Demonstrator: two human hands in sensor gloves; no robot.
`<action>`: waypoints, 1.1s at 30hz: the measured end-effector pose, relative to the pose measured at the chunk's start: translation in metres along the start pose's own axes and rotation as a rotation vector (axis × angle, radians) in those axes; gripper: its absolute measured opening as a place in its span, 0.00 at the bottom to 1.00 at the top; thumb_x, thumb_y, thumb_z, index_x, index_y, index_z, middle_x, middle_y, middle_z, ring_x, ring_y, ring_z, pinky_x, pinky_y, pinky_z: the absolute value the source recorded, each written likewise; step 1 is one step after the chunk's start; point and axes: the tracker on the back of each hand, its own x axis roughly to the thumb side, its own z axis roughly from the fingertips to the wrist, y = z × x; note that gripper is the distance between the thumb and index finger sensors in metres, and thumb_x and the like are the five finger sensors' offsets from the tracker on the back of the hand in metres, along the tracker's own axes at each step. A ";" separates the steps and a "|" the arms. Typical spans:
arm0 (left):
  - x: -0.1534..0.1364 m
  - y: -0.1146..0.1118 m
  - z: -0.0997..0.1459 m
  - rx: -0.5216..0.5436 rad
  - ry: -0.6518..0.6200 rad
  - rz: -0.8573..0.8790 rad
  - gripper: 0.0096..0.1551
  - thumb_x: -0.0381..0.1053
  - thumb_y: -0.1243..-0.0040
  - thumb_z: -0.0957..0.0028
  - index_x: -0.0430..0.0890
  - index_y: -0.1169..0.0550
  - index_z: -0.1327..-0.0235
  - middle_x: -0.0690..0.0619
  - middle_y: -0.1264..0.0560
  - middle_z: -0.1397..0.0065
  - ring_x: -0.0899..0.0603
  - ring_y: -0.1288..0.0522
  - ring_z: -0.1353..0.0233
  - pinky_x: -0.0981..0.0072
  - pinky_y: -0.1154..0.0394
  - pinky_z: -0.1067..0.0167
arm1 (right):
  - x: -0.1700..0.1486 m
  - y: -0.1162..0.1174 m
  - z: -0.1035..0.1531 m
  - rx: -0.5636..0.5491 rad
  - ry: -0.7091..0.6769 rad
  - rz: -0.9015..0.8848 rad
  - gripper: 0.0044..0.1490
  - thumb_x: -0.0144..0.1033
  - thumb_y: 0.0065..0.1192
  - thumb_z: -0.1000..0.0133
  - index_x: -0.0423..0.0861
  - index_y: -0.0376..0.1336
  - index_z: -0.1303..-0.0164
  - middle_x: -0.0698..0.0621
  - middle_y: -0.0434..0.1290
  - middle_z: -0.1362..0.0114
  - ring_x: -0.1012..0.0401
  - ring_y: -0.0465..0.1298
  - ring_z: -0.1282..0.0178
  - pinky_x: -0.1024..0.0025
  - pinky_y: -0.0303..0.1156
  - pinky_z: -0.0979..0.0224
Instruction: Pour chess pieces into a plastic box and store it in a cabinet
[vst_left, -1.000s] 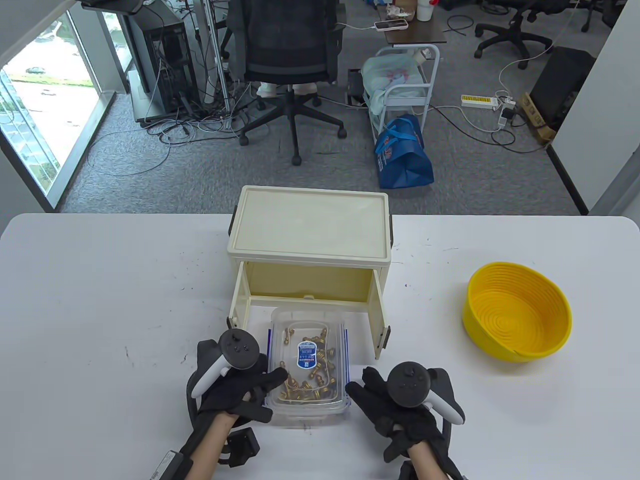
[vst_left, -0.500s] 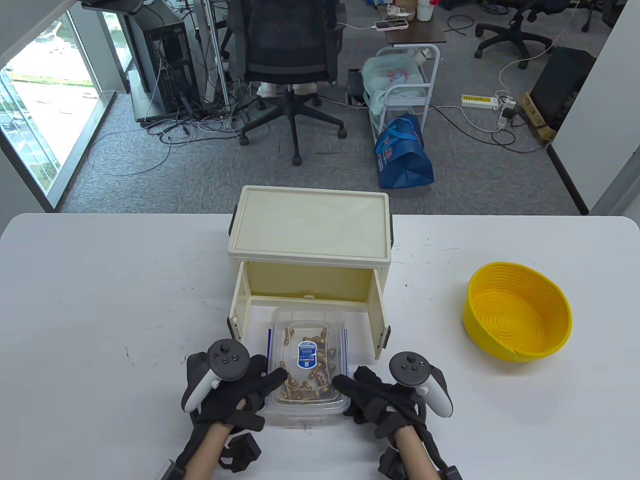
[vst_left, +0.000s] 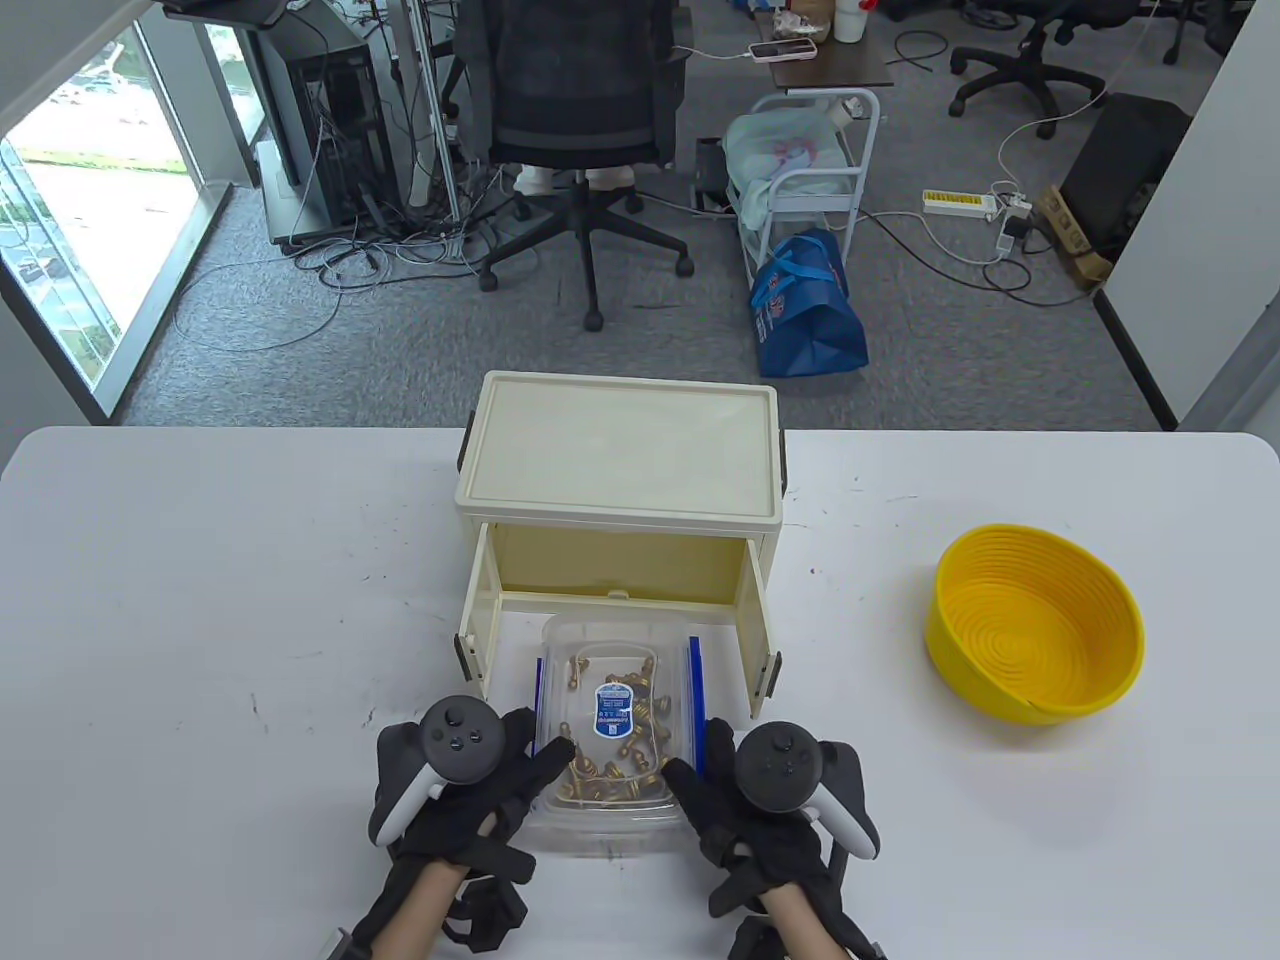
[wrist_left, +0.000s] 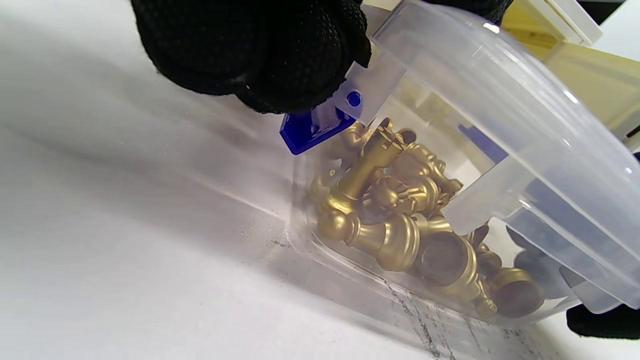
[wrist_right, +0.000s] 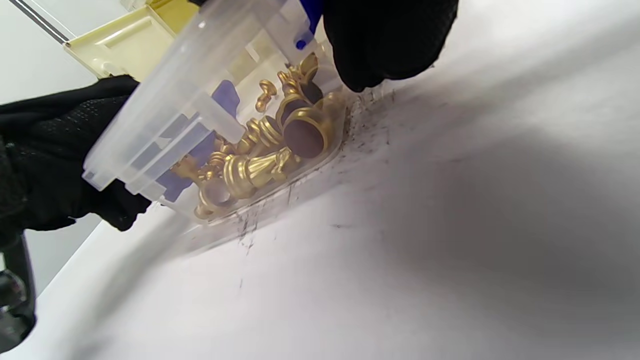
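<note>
A clear plastic box (vst_left: 615, 668) with a lid and blue latches holds several gold chess pieces (vst_left: 622, 768). It rests on the table just in front of the open cream cabinet (vst_left: 620, 450). My left hand (vst_left: 535, 775) grips the box's near left side, thumb on the lid. My right hand (vst_left: 690, 790) grips its near right side. In the left wrist view my fingers (wrist_left: 260, 50) press the blue latch (wrist_left: 310, 127) beside the pieces (wrist_left: 395, 210). In the right wrist view my fingers (wrist_right: 390, 40) sit against the box wall (wrist_right: 200, 85).
The cabinet's two doors (vst_left: 478, 610) stand open on either side of the box's far end. An empty yellow bowl (vst_left: 1035, 620) sits at the right. White table (vst_left: 200, 600) lies to the left.
My right hand has moved left onto the box's near right side and taken hold. The right blue latch now stands up. My left hand has barely moved.
</note>
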 end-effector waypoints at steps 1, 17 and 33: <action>0.001 0.000 0.000 0.003 -0.003 -0.008 0.43 0.64 0.49 0.31 0.34 0.33 0.16 0.46 0.20 0.44 0.47 0.18 0.52 0.58 0.18 0.54 | 0.003 0.000 0.000 -0.021 -0.004 0.003 0.48 0.44 0.50 0.30 0.17 0.43 0.23 0.24 0.64 0.28 0.40 0.76 0.36 0.51 0.74 0.37; -0.002 0.004 0.007 0.028 0.012 -0.048 0.44 0.67 0.52 0.30 0.34 0.32 0.16 0.44 0.18 0.42 0.45 0.16 0.52 0.57 0.17 0.54 | 0.004 0.000 0.004 -0.057 0.034 0.072 0.51 0.50 0.50 0.30 0.23 0.41 0.19 0.25 0.61 0.23 0.38 0.74 0.32 0.48 0.72 0.35; -0.043 -0.021 0.008 -0.310 0.043 0.633 0.55 0.64 0.54 0.26 0.25 0.54 0.11 0.27 0.38 0.18 0.31 0.26 0.27 0.47 0.21 0.35 | 0.007 0.014 -0.013 -0.011 -0.029 0.078 0.40 0.50 0.40 0.28 0.47 0.34 0.12 0.30 0.32 0.14 0.30 0.53 0.18 0.35 0.57 0.25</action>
